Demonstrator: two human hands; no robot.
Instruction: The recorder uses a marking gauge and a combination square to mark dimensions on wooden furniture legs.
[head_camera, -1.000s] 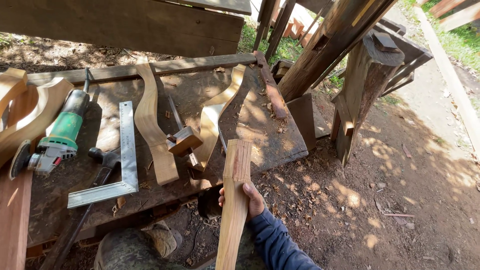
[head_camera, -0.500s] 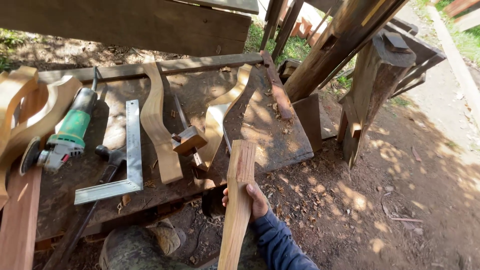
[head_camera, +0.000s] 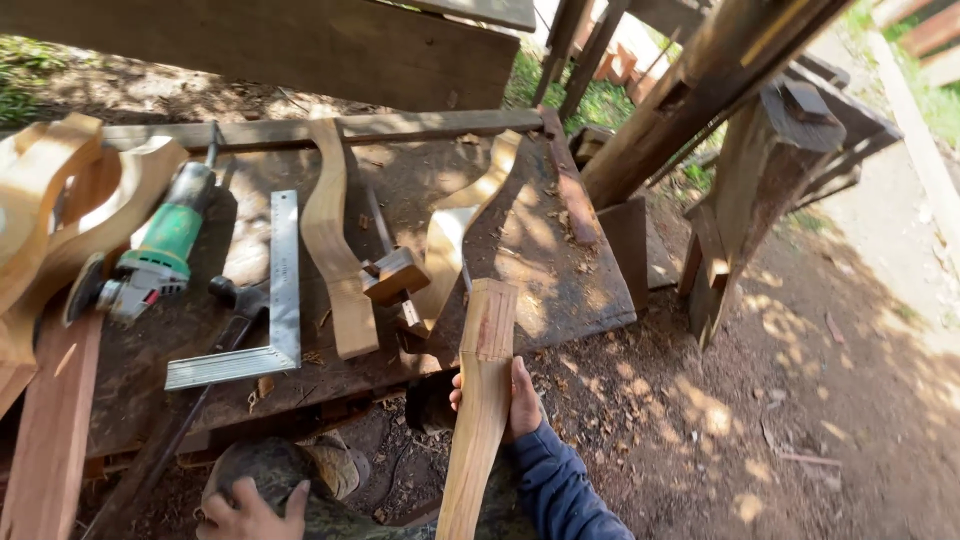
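Observation:
My right hand (head_camera: 512, 398) grips a curved, light wooden furniture leg (head_camera: 480, 400) and holds it upright over the near edge of the low workbench (head_camera: 560, 290). A dark blue sleeve covers the right forearm. My left hand (head_camera: 250, 512) rests with spread fingers on my knee at the bottom of the view and holds nothing. Two similar curved legs (head_camera: 330, 235) (head_camera: 462, 225) lie on the bench just beyond the held one, with a small wooden mallet (head_camera: 394, 272) between them.
A green angle grinder (head_camera: 150, 258) and a steel carpenter's square (head_camera: 275, 300) lie on the left of the bench. More curved wooden pieces (head_camera: 60, 215) sit at the far left above a reddish plank (head_camera: 50, 430). Timber posts (head_camera: 740, 190) stand at right on bare dirt.
The view has shifted slightly; the held leg sits a little more to the right and upright. My left hand has come into view at the bottom edge.

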